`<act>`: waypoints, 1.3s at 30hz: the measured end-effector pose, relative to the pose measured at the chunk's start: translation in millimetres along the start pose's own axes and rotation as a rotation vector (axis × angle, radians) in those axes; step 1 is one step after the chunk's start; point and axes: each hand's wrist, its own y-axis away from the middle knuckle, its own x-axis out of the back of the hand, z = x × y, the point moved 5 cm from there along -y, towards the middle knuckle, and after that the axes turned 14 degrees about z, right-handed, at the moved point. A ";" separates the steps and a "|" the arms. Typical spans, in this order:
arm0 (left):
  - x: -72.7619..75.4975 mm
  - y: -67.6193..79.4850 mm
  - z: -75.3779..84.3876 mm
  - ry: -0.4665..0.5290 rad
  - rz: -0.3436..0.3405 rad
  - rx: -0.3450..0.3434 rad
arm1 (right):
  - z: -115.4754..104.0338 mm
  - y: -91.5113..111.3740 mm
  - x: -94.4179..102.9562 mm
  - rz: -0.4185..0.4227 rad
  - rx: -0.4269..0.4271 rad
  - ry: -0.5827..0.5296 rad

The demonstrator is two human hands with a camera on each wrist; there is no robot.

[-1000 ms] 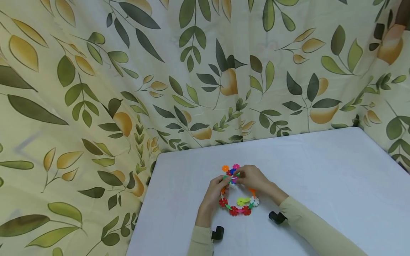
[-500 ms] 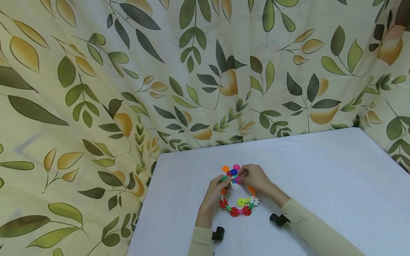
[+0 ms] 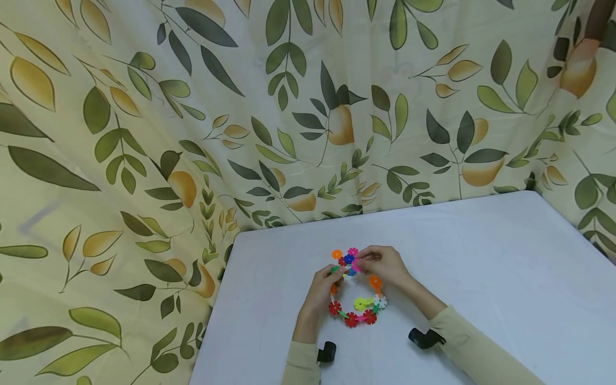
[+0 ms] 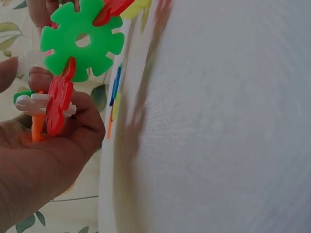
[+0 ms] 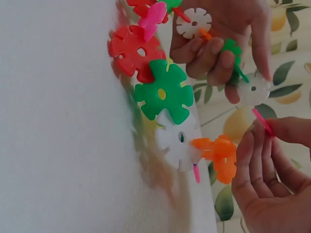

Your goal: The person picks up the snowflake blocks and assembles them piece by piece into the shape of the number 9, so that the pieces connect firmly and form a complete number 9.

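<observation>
A chain of interlocking plastic flower discs curves over the table, with red discs [image 3: 352, 320] on its near side. My left hand [image 3: 323, 286] holds one end, its fingers curled round the chain under a red disc [image 4: 59, 104] and a green disc [image 4: 99, 53]. Between left thumb and finger a white disc [image 5: 260, 92] is pinched. My right hand [image 5: 272, 170] pinches a pink disc [image 5: 262, 121] edge-on, right at that white disc's rim. The chain's other end, an orange disc [image 5: 224, 162] joined to a white disc [image 5: 170, 145], lies just beside the right hand.
Beyond the hands lie loose discs, among them an orange one [image 3: 337, 254] and a blue one [image 3: 348, 259]. Yellow discs [image 3: 361, 304] rest inside the chain's curve. A leaf-patterned curtain [image 3: 269, 133] hangs behind the white table [image 3: 457, 256].
The right hand has shifted slightly right and away from the person with the pink disc. More of the chain's orange end shows beneath it. The left hand keeps its hold almost unmoved.
</observation>
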 end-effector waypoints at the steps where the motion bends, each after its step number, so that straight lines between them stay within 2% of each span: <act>1: 0.1 0.1 -0.3 -0.004 0.002 0.003 | -0.3 0.8 0.2 -0.004 -0.007 -0.017; 10: -0.7 -0.2 -1.1 -0.016 0.009 0.005 | -4.1 5.8 -0.1 -0.051 -0.043 -0.094; 14: -0.8 0.2 -1.1 -0.022 0.011 0.011 | -4.2 6.5 0.6 -0.057 -0.048 -0.081; 20: -2.1 0.6 -0.5 0.003 -0.010 -0.008 | -4.0 5.0 5.8 -0.064 -0.008 -0.038; 32: -4.1 1.0 -2.4 0.009 -0.037 -0.004 | -4.8 6.5 6.8 -0.044 0.006 -0.044; 39: -6.6 1.7 -2.2 0.024 -0.021 0.014 | -6.9 7.6 6.2 -0.020 0.005 -0.053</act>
